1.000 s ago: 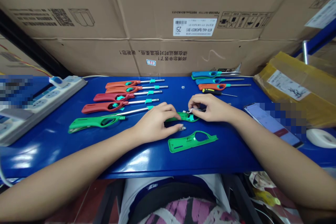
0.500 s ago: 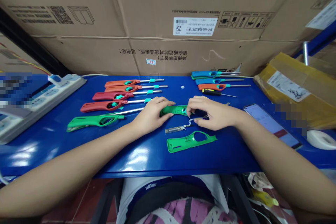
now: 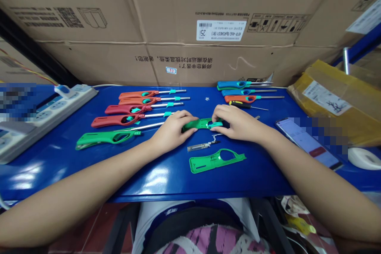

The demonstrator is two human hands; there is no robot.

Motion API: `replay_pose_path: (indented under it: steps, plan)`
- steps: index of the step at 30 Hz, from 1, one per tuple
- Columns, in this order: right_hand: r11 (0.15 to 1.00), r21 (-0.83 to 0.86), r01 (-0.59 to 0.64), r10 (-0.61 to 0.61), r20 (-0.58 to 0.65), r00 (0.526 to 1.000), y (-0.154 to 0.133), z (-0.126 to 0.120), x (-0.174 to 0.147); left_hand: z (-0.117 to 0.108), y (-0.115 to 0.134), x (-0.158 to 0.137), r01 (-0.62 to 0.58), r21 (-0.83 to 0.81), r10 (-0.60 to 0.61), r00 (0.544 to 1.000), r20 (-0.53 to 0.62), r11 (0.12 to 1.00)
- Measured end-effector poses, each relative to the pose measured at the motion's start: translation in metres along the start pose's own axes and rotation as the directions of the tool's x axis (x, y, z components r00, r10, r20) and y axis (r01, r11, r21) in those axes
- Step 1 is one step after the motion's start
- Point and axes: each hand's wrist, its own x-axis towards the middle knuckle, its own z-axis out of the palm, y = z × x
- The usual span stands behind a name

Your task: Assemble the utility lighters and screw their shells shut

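My left hand (image 3: 175,129) pinches the left end of a green lighter shell half (image 3: 204,123) just above the table. My right hand (image 3: 235,123) closes at the shell's other end, its thumb and fingers on a small teal trigger (image 3: 215,124); the fingers partly hide that end. Below the hands lies a clear fuel tank (image 3: 199,147) with a thin white tube and wire running toward the right hand. Nearest the table's front edge, a matching green shell half (image 3: 217,160) rests with its inner side up.
Orange and red lighters (image 3: 119,120) and a green lighter (image 3: 108,137) lie at left. Blue and orange lighters (image 3: 238,98) and a screwdriver (image 3: 240,104) lie at the back right. A phone (image 3: 309,143), a yellow-taped parcel (image 3: 336,99) and a power strip (image 3: 50,115) flank them.
My right hand has shifted slightly up and left from the metal rod and wire, and the teal trigger now shows more at its fingertips. My left hand keeps its hold on the shell.
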Motion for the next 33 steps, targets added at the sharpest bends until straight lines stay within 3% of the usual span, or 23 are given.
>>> replay_pose_path:
  steps: [3, 9, 12, 15, 17, 20, 25, 29, 33]
  plan:
    - [0.997, 0.07, 0.021, -0.023, 0.033, 0.999, -0.002, -0.006, -0.002, 0.0, -0.001, 0.001, 0.005, 0.022, -0.006, 1.0, 0.022, 1.0]
    - [0.998, -0.023, 0.061, -0.059, 0.059, 0.996, -0.01, -0.015, -0.006, -0.018, 0.019, -0.001, -0.06, 0.111, 0.063, 0.998, -0.023, 0.992]
    - [0.994, -0.105, 0.042, -0.037, 0.049, 0.998, -0.018, -0.02, -0.007, -0.027, 0.044, -0.012, -0.204, 0.07, 0.196, 0.976, 0.098, 0.977]
    - [0.979, -0.194, 0.065, -0.055, 0.058, 0.997, -0.024, -0.021, -0.006, -0.026, 0.061, -0.024, -0.392, 0.123, 0.351, 0.899, 0.261, 0.912]
    - [0.978, -0.185, 0.095, -0.085, 0.062, 0.994, -0.024, -0.017, -0.005, -0.024, 0.062, -0.029, -0.443, 0.157, 0.376, 0.865, 0.331, 0.882]
    - [0.989, -0.119, 0.083, -0.077, 0.057, 0.995, -0.02, -0.009, -0.005, -0.025, 0.05, -0.029, -0.404, 0.106, 0.341, 0.864, 0.37, 0.909]
    - [0.999, -0.022, -0.035, 0.037, 0.1, 0.994, -0.012, -0.004, -0.012, -0.032, 0.03, -0.022, -0.311, -0.001, 0.29, 0.885, 0.363, 0.95]
    - [0.997, -0.021, -0.08, 0.082, 0.093, 0.992, -0.01, -0.005, -0.013, -0.027, 0.024, -0.018, -0.234, -0.056, 0.241, 0.939, 0.246, 0.971]
    - [0.994, -0.04, -0.1, 0.1, -0.004, 0.995, -0.008, -0.002, -0.012, -0.021, 0.015, -0.013, -0.14, 0.019, 0.139, 0.988, 0.072, 0.99]
